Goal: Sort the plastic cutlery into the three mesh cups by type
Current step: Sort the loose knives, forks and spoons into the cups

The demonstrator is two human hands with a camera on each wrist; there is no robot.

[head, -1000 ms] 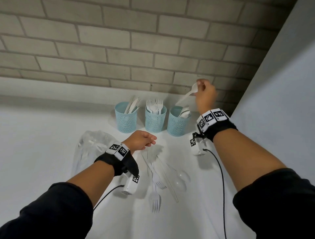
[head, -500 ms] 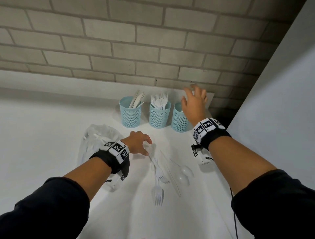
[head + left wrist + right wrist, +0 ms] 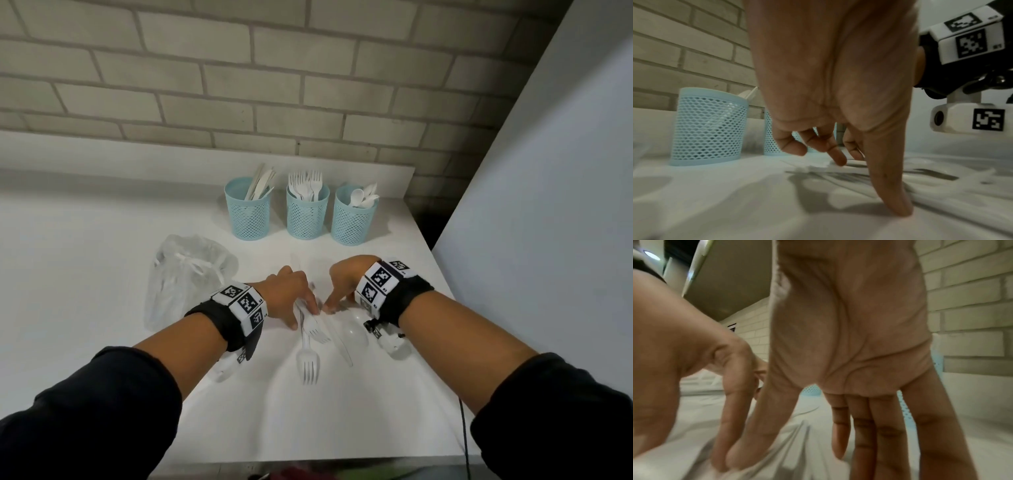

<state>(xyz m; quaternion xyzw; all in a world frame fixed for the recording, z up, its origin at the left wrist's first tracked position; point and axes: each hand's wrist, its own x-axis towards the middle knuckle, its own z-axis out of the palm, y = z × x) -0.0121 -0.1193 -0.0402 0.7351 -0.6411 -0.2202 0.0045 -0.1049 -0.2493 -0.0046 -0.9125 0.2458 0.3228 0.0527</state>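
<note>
Both hands' grip loose over loose cutlery [image 3: 310, 337]

Both hands are down on the white table [image 3: 102, 240] among the loose cutlery. The left hand [image 3: 287, 291] spreads its fingers onto a fork [image 3: 313, 325], and the right hand [image 3: 346, 279] reaches fingertips down just beside it. A second fork [image 3: 308, 366] lies nearer, tines toward the viewer, with a knife [image 3: 342, 346] and a clear spoon [image 3: 354, 329] alongside. At the back stand 3 blue mesh cups: knives [image 3: 248, 214], forks [image 3: 306, 214], spoons [image 3: 354, 219]. A clear plastic bag [image 3: 186, 270] lies to the left.
</note>
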